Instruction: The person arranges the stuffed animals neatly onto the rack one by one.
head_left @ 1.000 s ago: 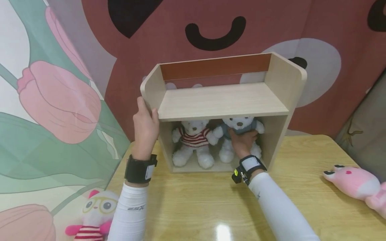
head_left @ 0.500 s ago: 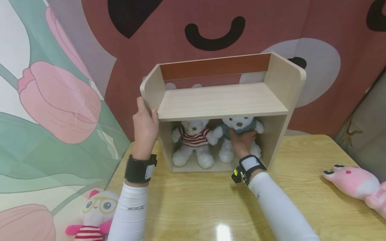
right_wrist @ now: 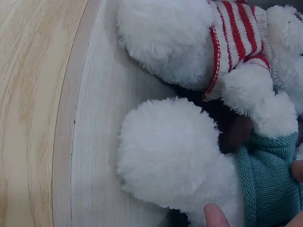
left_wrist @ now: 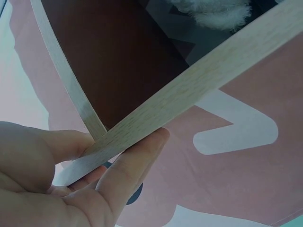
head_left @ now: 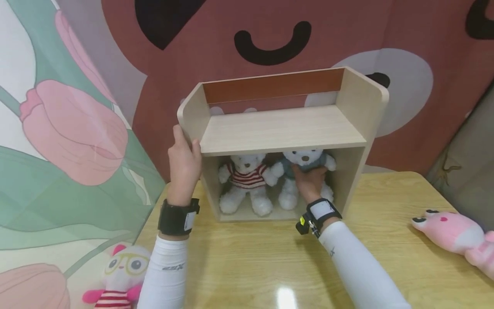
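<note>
A light wooden shelf unit (head_left: pixel 285 128) stands at the table's back, with two white teddy bears seated in its lower compartment. My left hand (head_left: pixel 184 165) grips its left side panel; in the left wrist view the thumb lies on one side of the panel edge (left_wrist: pixel 156 113) and the fingers on the other. My right hand (head_left: pixel 310 182) reaches into the lower compartment and holds the right teddy bear (right_wrist: pixel 270 182), in a teal knitted top, at its belly. Beside it sits the other teddy bear (head_left: pixel 247 178) in a red-and-white striped top. The shelf board hides the tops of both bears' heads.
A pink plush toy (head_left: pixel 451 231) lies on the table (head_left: pixel 247 262) at the right. At the lower left is a plush toy with yellow glasses (head_left: pixel 125 268), partly behind my left sleeve. A printed cloth (head_left: pixel 278 25) hangs behind the shelf unit.
</note>
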A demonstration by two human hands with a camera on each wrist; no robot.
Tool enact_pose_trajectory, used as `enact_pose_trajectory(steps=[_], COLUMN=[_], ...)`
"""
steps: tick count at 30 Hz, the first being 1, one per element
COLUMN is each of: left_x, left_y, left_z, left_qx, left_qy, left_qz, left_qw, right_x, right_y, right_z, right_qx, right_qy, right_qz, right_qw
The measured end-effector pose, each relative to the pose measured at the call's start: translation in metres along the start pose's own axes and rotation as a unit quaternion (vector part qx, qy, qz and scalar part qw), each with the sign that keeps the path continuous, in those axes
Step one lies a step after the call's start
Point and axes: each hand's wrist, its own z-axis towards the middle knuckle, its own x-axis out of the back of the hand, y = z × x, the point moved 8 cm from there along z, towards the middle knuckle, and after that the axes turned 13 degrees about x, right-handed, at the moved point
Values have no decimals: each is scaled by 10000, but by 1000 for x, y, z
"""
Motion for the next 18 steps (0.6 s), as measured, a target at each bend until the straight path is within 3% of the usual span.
enact_pose_trajectory(steps=[18], left_x=[0], left_y=[1], left_z=[0], left_qx=[-14], left_qy=[1], left_qz=[-31], left_qw=[10000], right_x=[3], right_y=[-1], right_z=[-4], right_qx=[-210], right_qy=[-287], right_qz=[-43], right_qw=[9994])
